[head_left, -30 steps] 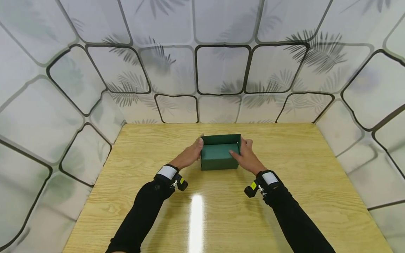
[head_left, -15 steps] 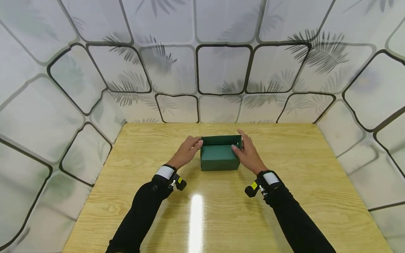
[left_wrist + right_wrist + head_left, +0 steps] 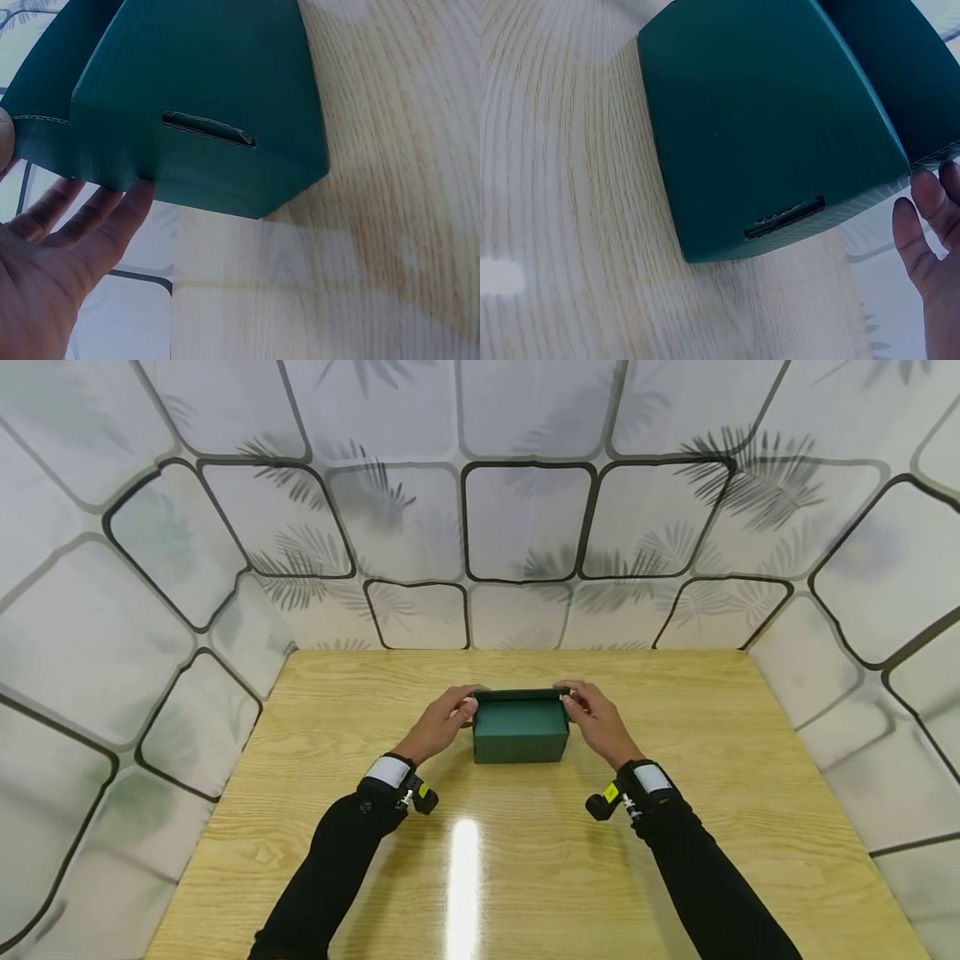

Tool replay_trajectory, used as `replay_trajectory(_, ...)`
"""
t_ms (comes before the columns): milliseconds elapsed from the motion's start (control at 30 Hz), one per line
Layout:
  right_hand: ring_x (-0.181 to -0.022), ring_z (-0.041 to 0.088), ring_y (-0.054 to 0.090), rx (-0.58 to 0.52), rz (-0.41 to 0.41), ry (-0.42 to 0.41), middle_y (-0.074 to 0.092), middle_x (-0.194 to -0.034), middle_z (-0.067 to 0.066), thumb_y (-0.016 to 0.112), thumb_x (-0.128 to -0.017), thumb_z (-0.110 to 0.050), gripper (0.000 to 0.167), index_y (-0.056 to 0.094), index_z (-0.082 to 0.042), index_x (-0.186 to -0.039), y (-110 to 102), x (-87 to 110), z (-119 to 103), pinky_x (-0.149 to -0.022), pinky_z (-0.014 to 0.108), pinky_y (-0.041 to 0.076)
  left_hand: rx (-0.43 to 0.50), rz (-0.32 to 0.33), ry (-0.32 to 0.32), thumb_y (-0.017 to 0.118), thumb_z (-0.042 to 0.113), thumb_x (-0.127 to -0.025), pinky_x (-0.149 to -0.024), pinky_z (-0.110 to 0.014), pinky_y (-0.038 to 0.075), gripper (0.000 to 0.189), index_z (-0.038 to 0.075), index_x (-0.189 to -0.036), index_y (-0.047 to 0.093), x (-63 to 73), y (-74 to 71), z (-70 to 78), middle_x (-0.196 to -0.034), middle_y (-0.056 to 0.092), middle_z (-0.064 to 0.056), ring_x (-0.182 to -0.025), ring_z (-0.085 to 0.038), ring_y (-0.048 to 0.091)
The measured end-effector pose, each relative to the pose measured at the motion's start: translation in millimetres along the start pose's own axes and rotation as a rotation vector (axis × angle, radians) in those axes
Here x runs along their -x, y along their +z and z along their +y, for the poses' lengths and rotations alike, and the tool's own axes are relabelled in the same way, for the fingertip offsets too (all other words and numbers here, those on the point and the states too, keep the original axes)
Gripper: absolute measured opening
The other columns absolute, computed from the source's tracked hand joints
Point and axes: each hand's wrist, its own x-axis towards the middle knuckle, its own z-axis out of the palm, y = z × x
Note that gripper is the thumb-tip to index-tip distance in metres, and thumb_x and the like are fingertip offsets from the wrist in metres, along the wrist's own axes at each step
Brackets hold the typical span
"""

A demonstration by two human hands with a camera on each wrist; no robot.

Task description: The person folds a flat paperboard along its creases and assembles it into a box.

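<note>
A dark green cardboard box (image 3: pixel 521 747) stands on the table in the head view. Its rear lid flap (image 3: pixel 517 695) tilts forward over the top. My left hand (image 3: pixel 437 724) pinches the flap's left corner, with the thumb in front and fingers behind. At the right corner, my right hand (image 3: pixel 597 724) pinches the flap with thumb and fingers. In the left wrist view, fingers of the left hand (image 3: pixel 75 244) touch the box side below a narrow slot. The right hand (image 3: pixel 934 232) shows only partly in the right wrist view, by the flap's edge.
The table (image 3: pixel 360 877) has a light wood grain and a bright light reflection near its front. Pale fabric walls (image 3: pixel 525 527) with dark outlines and leaf prints enclose its back and sides.
The flap has tipped forward from nearly upright. My right hand has moved from the box's right side to the flap's corner; my left hand has shifted its hold to the left corner.
</note>
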Motion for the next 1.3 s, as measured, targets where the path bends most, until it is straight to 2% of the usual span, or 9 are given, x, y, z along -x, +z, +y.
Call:
replay_trajectory(200, -0.077, 0.018, 0.045, 0.030, -0.002, -0.014, 0.046, -0.093, 0.004, 0.046, -0.097, -0.029, 0.029, 0.056, -0.024, -0.124, -0.6, 1.6, 3.5, -0.078, 0.036, 0.051, 0.021, 0.017, 0.062, 0.040, 0.018, -0.099, -0.093, -0.039, 0.048, 0.037, 0.011, -0.136, 0.045, 0.9, 2.4, -12.7, -0.134, 0.042, -0.013, -0.122, -0.032, 0.047)
replay_trajectory(400, -0.079, 0.017, 0.042, 0.059, -0.007, -0.022, 0.048, -0.092, 0.002, 0.050, -0.095, -0.027, 0.029, 0.059, -0.023, -0.122, -0.9, 4.2, 5.0, -0.072, 0.034, 0.040, -0.040, 0.042, 0.093, 0.043, 0.028, -0.098, -0.097, -0.041, 0.044, 0.035, 0.027, -0.132, 0.049, -5.6, 6.6, -43.1, -0.136, 0.043, -0.001, -0.125, -0.021, 0.044)
replay_trajectory(567, -0.081, 0.016, 0.046, 0.059, -0.029, -0.025, 0.052, -0.093, 0.001, 0.054, -0.093, -0.026, 0.028, 0.061, -0.025, -0.121, -2.8, 6.0, 7.7, -0.075, 0.035, 0.043, -0.083, 0.031, 0.133, 0.046, 0.030, -0.096, -0.103, -0.047, 0.036, 0.036, 0.027, -0.132, 0.051, -5.1, 5.5, -51.6, -0.141, 0.040, 0.000, -0.132, -0.020, 0.036)
replay_trajectory(633, -0.082, 0.014, 0.048, 0.060, -0.043, -0.017, 0.054, -0.094, 0.000, 0.055, -0.093, -0.027, 0.028, 0.061, -0.026, -0.120, -3.8, 6.8, 8.4, -0.076, 0.034, 0.044, -0.069, 0.019, 0.128, 0.046, 0.030, -0.096, -0.102, -0.047, 0.038, 0.037, 0.026, -0.132, 0.051, -3.8, 5.7, -53.0, -0.143, 0.038, 0.000, -0.133, -0.022, 0.035)
replay_trajectory(833, -0.078, 0.011, 0.050, 0.098, -0.033, -0.044, 0.055, -0.092, -0.005, 0.055, -0.092, -0.032, 0.027, 0.063, -0.031, -0.118, -5.5, 8.8, 11.7, -0.072, 0.027, 0.045, 0.032, -0.004, 0.009, 0.039, 0.044, -0.097, -0.087, -0.033, 0.052, 0.039, 0.030, -0.130, 0.052, -1.0, 10.1, -50.5, -0.147, 0.031, 0.001, -0.126, -0.022, 0.045)
replay_trajectory(1000, -0.079, 0.017, 0.055, 0.020, -0.048, -0.018, 0.053, -0.092, 0.002, 0.050, -0.094, -0.033, 0.029, 0.065, -0.024, -0.117, -6.3, 9.1, 12.2, -0.073, 0.029, 0.051, 0.088, 0.011, -0.054, 0.037, 0.051, -0.095, -0.088, -0.033, 0.051, 0.042, 0.034, -0.130, 0.051, -2.4, 12.5, -43.6, -0.146, 0.033, 0.001, -0.126, -0.020, 0.045)
replay_trajectory(1133, -0.089, 0.025, 0.057, -0.134, -0.163, 0.103, 0.054, -0.103, 0.011, 0.047, -0.095, -0.037, 0.037, 0.059, -0.018, -0.125, -10.2, 5.9, 8.8, -0.079, 0.039, 0.051, 0.203, -0.009, -0.150, 0.045, 0.052, -0.091, -0.088, -0.037, 0.051, 0.047, 0.036, -0.136, 0.042, -3.1, 10.6, -40.9, -0.143, 0.038, -0.002, -0.125, -0.021, 0.046)
replay_trajectory(1233, -0.096, 0.029, 0.055, -0.261, -0.265, 0.234, 0.049, -0.113, 0.015, 0.050, -0.093, -0.042, 0.046, 0.047, -0.018, -0.132, -14.6, 2.9, 5.3, -0.085, 0.044, 0.050, 0.300, -0.045, -0.250, 0.050, 0.054, -0.089, -0.088, -0.043, 0.051, 0.058, 0.032, -0.140, 0.034, -3.6, 8.3, -41.3, -0.141, 0.039, -0.007, -0.125, -0.028, 0.046)
replay_trajectory(1300, -0.098, 0.030, 0.053, -0.292, -0.314, 0.296, 0.045, -0.115, 0.016, 0.053, -0.090, -0.045, 0.053, 0.039, -0.019, -0.135, -17.2, 1.6, 4.5, -0.088, 0.044, 0.050, 0.335, -0.064, -0.308, 0.052, 0.055, -0.087, -0.087, -0.045, 0.051, 0.065, 0.029, -0.142, 0.031, -4.3, 7.0, -42.2, -0.141, 0.039, -0.009, -0.125, -0.031, 0.045)
